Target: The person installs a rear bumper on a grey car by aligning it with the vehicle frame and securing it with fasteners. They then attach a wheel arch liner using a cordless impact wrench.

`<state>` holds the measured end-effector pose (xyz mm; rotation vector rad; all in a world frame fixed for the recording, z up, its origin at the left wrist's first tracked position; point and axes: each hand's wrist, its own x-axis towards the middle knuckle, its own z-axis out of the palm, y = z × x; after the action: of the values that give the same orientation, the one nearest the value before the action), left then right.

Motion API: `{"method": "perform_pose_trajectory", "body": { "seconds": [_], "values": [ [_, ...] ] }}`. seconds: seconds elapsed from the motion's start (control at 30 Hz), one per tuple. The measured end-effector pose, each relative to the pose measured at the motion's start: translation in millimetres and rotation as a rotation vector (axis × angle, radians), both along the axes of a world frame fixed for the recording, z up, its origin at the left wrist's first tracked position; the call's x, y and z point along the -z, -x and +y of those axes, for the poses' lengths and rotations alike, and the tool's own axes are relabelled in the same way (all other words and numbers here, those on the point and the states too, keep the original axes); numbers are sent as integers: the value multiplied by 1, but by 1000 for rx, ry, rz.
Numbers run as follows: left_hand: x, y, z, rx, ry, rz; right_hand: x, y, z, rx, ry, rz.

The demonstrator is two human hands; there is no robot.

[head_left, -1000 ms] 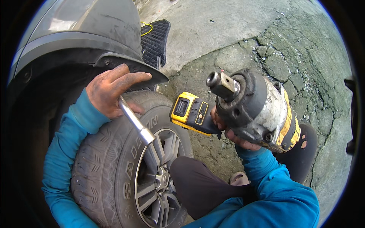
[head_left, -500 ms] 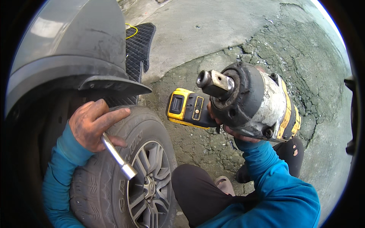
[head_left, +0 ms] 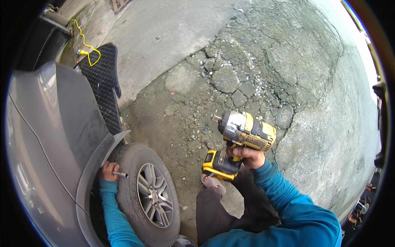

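In my right hand (head_left: 252,157), fingers wrapped around the grip, is a yellow-and-black cordless impact wrench (head_left: 247,131). Its bare square drive points to the upper left, and its battery pack (head_left: 222,164) hangs below the hand. My left hand (head_left: 108,171) is in the wheel arch beside the tyre's tread, closed on a silver socket wrench (head_left: 121,175) whose socket end sticks out toward the right. The rest of that tool is hidden by the hand and fender. The wheel (head_left: 153,196), with its multi-spoke alloy rim, is on the car, turned outward.
The grey car body (head_left: 61,123) fills the left side. A black quilted mat (head_left: 103,82) lies beyond the fender, with a yellow cord (head_left: 86,45) by it. The concrete ground (head_left: 255,78) is cracked and gritty. My sandalled foot (head_left: 214,184) rests near the battery pack.
The impact wrench has moved down and away from the view, its drive turning left. My left hand has drawn back into the wheel arch with the socket wrench. The view has widened.
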<state>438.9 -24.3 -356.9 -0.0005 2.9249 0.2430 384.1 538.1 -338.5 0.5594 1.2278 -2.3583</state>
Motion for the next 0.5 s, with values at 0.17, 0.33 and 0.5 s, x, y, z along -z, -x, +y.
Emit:
{"method": "perform_pose_trajectory", "body": {
  "seconds": [0.17, 0.33, 0.5],
  "values": [
    [-8, 11, 215, -311, -728, 229, -115, 42, 67, 319, 405, -110],
    [-137, 78, 402, -735, -1604, -591, -213, 112, 99, 257, 376, 57],
    [-222, 201, 406, -707, -1950, -1201, -266, 193, 104, -163, 149, 366]
  ]
}}
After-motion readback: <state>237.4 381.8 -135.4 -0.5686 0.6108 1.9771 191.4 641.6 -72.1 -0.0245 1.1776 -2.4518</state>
